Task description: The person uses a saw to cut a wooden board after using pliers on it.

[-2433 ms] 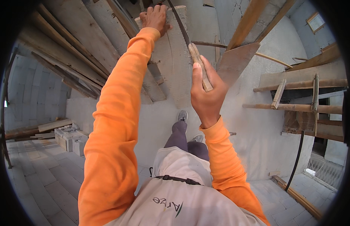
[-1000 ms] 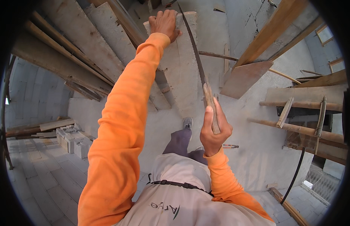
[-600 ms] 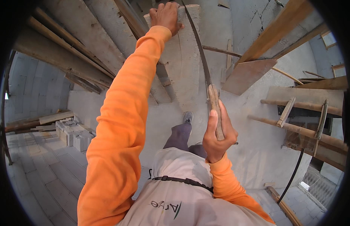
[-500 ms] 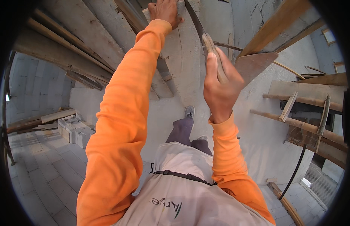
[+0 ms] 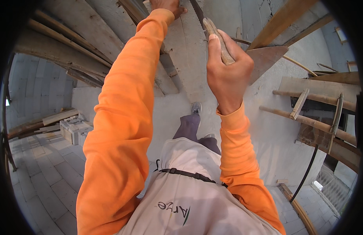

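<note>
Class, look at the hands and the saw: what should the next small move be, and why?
Probably a short pull of the saw toward the body: the right hand grips its handle well forward, the blade points away beside the board, and the left hand rests on the board, seemingly steadying it.

Brn saw hndl (image 5: 221,44), org sleeves (image 5: 124,94)

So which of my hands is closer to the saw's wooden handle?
Right: your right hand grips the wooden handle. Your left hand is apart from it, on the plank to its left, partly cut off by the picture's top edge.
</note>
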A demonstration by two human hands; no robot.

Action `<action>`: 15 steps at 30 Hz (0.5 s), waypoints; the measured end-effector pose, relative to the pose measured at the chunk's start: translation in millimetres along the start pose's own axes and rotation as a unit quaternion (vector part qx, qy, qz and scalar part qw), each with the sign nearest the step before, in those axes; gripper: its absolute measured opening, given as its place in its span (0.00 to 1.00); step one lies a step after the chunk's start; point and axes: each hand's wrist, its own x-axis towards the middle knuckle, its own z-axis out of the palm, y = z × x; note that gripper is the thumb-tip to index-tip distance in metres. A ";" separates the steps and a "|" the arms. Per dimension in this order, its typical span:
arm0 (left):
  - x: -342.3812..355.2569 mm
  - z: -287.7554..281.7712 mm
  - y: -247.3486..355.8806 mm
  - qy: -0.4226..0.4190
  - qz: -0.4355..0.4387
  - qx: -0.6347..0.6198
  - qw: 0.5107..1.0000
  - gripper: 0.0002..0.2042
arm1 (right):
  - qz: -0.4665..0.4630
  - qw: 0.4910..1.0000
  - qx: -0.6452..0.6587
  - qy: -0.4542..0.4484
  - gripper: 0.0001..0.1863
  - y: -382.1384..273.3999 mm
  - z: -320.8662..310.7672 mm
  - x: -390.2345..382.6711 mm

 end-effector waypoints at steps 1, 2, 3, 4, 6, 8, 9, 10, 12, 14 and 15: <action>-0.1 -2.7 -1.7 0.008 0.011 -0.012 1.000 0.32 | -0.003 1.000 0.009 0.011 0.15 0.2 0.4 0.5; 1.1 -4.0 0.4 0.004 0.023 -0.022 0.999 0.32 | -0.006 1.000 0.017 0.021 0.15 0.9 0.5 0.8; 1.3 -5.1 2.4 -0.001 0.034 -0.032 0.999 0.32 | -0.022 0.999 -0.011 0.027 0.15 6.0 -9.8 -16.4; 0.1 -7.1 0.6 -0.005 0.039 -0.039 0.998 0.31 | -0.027 0.999 -0.023 0.027 0.15 5.0 -22.7 -37.5; 2.7 -2.1 3.5 -0.010 0.033 -0.030 0.999 0.32 | -0.034 0.998 -0.049 0.025 0.16 7.1 -40.6 -70.5; 2.3 -2.9 8.6 -0.005 0.032 -0.025 0.999 0.32 | -0.037 0.996 -0.074 0.025 0.16 2.6 -45.8 -87.8; 2.1 -3.5 10.5 0.003 0.030 -0.024 0.999 0.32 | -0.045 0.996 -0.062 0.038 0.15 8.2 -35.2 -75.3; -0.9 -4.9 12.3 0.012 0.027 -0.023 0.999 0.31 | -0.044 0.997 -0.054 0.035 0.14 8.8 -21.0 -52.8; -0.3 -1.3 12.8 0.020 0.032 -0.017 0.999 0.31 | -0.040 0.998 -0.033 0.025 0.14 6.9 -5.9 -12.2; 0.5 -2.7 7.8 0.017 0.029 -0.012 0.999 0.31 | -0.037 0.999 -0.001 0.004 0.14 2.5 2.0 15.1; -2.0 -3.0 4.9 0.008 0.025 -0.013 1.000 0.32 | 0.000 1.000 -0.009 -0.004 0.15 -2.7 -4.2 -1.8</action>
